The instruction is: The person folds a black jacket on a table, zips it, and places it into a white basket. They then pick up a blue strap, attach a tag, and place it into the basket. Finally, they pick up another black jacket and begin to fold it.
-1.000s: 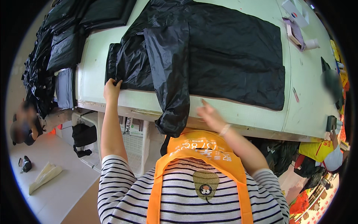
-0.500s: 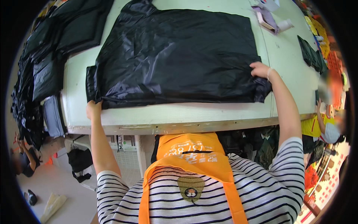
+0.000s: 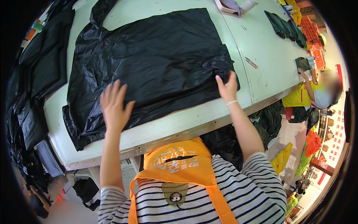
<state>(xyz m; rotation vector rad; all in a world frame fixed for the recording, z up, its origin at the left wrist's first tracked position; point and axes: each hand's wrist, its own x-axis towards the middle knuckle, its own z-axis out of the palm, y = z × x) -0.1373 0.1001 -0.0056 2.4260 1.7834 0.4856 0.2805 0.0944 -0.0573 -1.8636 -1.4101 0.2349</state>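
A shiny black garment (image 3: 156, 59) of thin fabric lies spread across the pale table (image 3: 179, 117). A sleeve reaches away at its far left corner, and the fabric is bunched at its right edge. My left hand (image 3: 115, 106) is over the garment's near left part with fingers spread, holding nothing; whether it touches the fabric I cannot tell. My right hand (image 3: 226, 86) is at the bunched right edge, thumb and fingers apart, with some fingertips against the dark fabric.
Stacked black garments (image 3: 44, 71) line the table's left side, with a folded grey one (image 3: 50, 158) nearer. To the right lie a small cutter (image 3: 251, 62) and folded dark green garments (image 3: 285, 30). A co-worker in yellow (image 3: 300, 95) handles dark fabric at the right edge.
My left hand has let go of the near left corner and moved inward over the fabric. My right hand's fingers have opened at the right edge. The whole view has turned and shifted right.
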